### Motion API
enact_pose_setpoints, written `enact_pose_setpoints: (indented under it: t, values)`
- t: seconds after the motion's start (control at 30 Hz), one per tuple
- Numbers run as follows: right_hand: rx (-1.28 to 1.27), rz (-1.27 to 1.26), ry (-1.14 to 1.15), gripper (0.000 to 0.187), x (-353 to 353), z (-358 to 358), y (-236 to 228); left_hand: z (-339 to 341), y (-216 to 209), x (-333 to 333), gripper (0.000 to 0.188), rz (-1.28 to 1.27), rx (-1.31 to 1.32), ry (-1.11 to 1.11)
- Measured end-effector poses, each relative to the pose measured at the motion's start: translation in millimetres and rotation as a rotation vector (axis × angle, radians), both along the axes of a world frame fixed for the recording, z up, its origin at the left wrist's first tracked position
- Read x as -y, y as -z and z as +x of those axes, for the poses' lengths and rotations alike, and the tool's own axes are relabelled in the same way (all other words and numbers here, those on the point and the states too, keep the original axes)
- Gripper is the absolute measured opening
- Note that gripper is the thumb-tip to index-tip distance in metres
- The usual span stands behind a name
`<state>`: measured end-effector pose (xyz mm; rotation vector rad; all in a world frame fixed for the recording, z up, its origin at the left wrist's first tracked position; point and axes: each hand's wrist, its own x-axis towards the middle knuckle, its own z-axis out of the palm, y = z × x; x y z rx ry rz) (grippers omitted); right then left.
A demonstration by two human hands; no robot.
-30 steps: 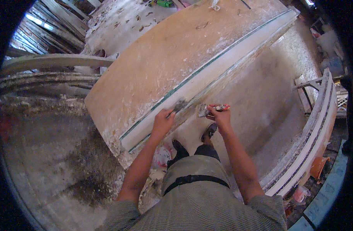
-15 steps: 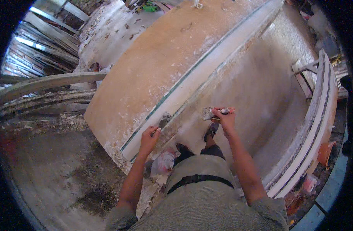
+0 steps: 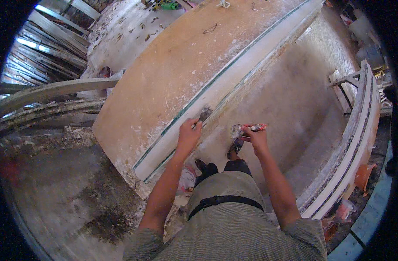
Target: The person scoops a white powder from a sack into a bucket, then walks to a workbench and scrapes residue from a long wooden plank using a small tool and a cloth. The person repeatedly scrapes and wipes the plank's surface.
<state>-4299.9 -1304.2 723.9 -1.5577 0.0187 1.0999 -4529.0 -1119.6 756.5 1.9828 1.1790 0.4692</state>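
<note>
In my left hand [image 3: 190,135] is a scraper with a dark, smeared blade [image 3: 205,114]. Its blade lies on or just over a long white strip [image 3: 166,143] with green edge lines, which runs along the side of a large tan curved panel [image 3: 164,71]. My right hand [image 3: 257,138] grips a putty knife by its red handle [image 3: 260,127], above the floor to the right of the strip. Whitish paste seems to coat that knife's blade [image 3: 237,131]. White smears mark the panel beside the strip.
A curved white frame [image 3: 344,161] stands on the right, with an orange pot [image 3: 363,177] beyond it. Curved wooden beams [image 3: 55,92] lie at left, near stacked planks [image 3: 51,54]. A plastic bag [image 3: 187,179] sits by my feet on the dusty floor [image 3: 286,108].
My left hand has moved up and to the right along the white strip with its scraper. The right hand has shifted slightly, still holding the putty knife.
</note>
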Motion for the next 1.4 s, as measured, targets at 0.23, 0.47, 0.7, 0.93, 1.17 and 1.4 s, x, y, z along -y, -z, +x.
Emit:
enact_pose_setpoints:
  t: [0.23, 0.47, 0.7, 0.93, 1.17, 1.4]
  values:
    - [0.04, -0.023, -0.064, 0.018, -7, 1, 1, -9, 7, -8, 0.03, -0.098, 0.015, 0.012]
    - [0.05, -0.013, -0.041, 0.017, 9, 16, 14, 95, 10, -18, 0.031, -0.01, 0.044, 0.04]
    - [0.04, -0.026, 0.11, 0.018, 39, 65, 17, 36, 3, 2, 0.028, -0.097, -0.111, -0.097]
    - [0.005, -0.059, 0.004, 0.021, 44, 104, 12, 73, -1, -3, 0.027, 0.023, -0.016, -0.025]
    - [0.046, -0.031, 0.002, 0.02, 45, 138, 15, 102, 0, -2, 0.026, -0.023, -0.083, -0.038]
    - [0.016, -0.066, 0.014, 0.018, 55, 149, 23, 74, -31, 9, 0.026, -0.089, -0.219, -0.102]
